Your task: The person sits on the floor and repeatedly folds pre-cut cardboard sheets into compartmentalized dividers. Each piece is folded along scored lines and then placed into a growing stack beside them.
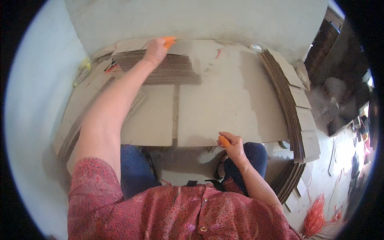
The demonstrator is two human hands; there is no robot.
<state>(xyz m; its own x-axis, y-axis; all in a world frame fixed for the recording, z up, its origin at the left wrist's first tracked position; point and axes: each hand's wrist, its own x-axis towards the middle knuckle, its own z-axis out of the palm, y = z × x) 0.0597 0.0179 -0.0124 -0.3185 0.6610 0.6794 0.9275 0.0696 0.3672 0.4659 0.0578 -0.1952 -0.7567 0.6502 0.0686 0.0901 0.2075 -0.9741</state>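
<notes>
I have the right hand (235,149) at 4 o'clock and the left hand (156,51) stretched out to 11 o'clock, by a fanned cardboard stack (160,70).
Nearest me, at 6 o'clock, is the red patterned shirt (168,212); a red twine bundle (315,218) lies on the floor at 4. The right hand's fingers curl beside an orange piece (224,141) near the pale worktop (228,104)'s front edge; I cannot tell whether it is gripped or worn. A long overlapping cardboard row (285,104) runs along 3 o'clock. Farther out, the blurred left hand has an orange tip (169,42) at its fingers, grip likewise unclear, near the wall (200,18) at 12.
</notes>
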